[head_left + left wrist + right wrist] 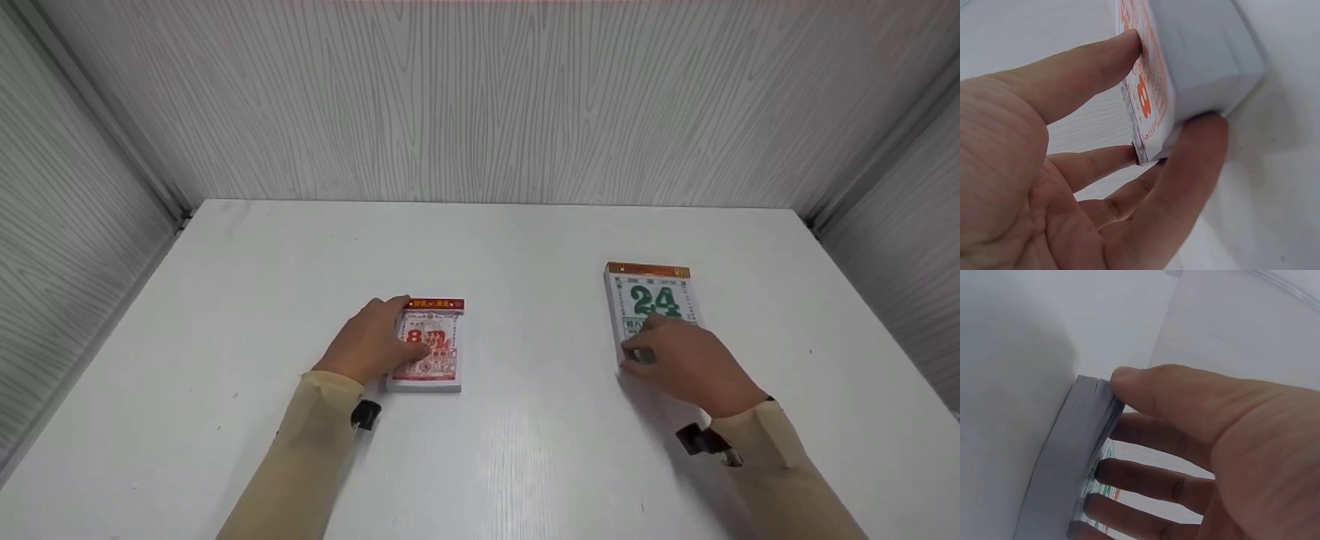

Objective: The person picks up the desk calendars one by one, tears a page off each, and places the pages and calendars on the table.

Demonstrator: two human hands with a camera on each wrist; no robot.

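Note:
A red tear-off calendar pad [435, 346] showing "8" lies flat on the white table [525, 240], left of centre. My left hand [405, 330] holds its left side. In the left wrist view the thumb [1196, 146] curls round the thick page edge of the red pad [1202, 50] and the index finger [1112, 50] presses the printed face. A green calendar pad [651, 298] showing "24" lies to the right. My right hand [671, 351] covers its lower half. There the thumb [1129, 379] pushes against the page edges of the green pad [1067, 455], with the fingers [1134, 475] on top.
Grey wood-grain panels close the table in at the back [480, 97], the left [60, 225] and the right [900, 247]. Bare white tabletop lies between the two pads and in front of them. Both forearms wear pale yellow sleeves.

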